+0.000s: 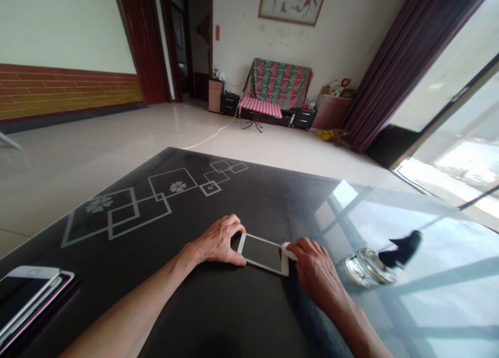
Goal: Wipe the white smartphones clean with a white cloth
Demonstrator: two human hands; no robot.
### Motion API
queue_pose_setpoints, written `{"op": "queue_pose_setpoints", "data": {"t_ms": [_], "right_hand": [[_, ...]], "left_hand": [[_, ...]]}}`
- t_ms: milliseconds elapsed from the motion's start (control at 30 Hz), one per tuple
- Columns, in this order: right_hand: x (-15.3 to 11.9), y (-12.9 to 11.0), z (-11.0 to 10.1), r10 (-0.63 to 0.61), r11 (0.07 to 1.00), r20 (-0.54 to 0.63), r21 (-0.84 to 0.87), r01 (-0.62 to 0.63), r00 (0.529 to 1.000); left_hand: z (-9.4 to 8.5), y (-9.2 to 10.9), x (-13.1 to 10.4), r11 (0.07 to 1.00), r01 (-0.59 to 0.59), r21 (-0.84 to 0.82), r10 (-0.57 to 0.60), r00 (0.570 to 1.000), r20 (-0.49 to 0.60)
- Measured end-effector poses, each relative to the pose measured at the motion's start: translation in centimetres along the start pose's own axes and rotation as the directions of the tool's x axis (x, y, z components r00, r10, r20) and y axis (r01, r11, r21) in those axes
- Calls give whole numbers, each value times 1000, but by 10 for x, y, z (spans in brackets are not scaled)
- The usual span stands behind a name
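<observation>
A white-framed smartphone (262,253) lies screen up on the glossy black table (249,316). My left hand (221,240) grips its left end, thumb at the near corner and fingers at the far one. At the right end, my right hand (314,264) pinches a small wad of white tissue or cloth (288,251) and presses it against the phone's edge. To the right of that hand stands a round glass container (366,268) with a black spout-like top (403,249); its exact kind is unclear.
A stack of several phones (31,301) rests at the table's left edge. Beyond the table are tiled floor, a small stool with a striped red cover (260,107), low cabinets and a purple curtain (413,51). Window reflections cover the table's right side.
</observation>
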State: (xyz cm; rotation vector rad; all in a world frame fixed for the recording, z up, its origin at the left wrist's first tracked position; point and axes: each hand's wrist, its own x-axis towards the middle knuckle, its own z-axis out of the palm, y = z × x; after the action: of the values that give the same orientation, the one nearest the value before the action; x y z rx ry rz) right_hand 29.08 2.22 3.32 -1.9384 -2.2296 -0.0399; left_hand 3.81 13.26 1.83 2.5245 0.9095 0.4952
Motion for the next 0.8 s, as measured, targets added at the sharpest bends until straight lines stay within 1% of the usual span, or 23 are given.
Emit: {"op": "queue_pose_setpoints", "data": {"t_ms": [300,467,667,800], "right_hand": [[-30,-27,-8,-22,999,-5,23,22,1000],[-44,-29,-9,-55,996,-4,65,55,998],[-43,-28,-9,-77,992,12,101,75,997],[-39,-29,-8,-105,989,4,101,104,994]], "left_hand": [[1,-2,0,1000,-9,0,9,1000,-3],[1,-2,-1,1000,-4,2,4,1000,-2],[-2,-2,-1,1000,-24,-13,24,1000,15],[-5,-5,-3,998,-55,-27,57,997,54]]}}
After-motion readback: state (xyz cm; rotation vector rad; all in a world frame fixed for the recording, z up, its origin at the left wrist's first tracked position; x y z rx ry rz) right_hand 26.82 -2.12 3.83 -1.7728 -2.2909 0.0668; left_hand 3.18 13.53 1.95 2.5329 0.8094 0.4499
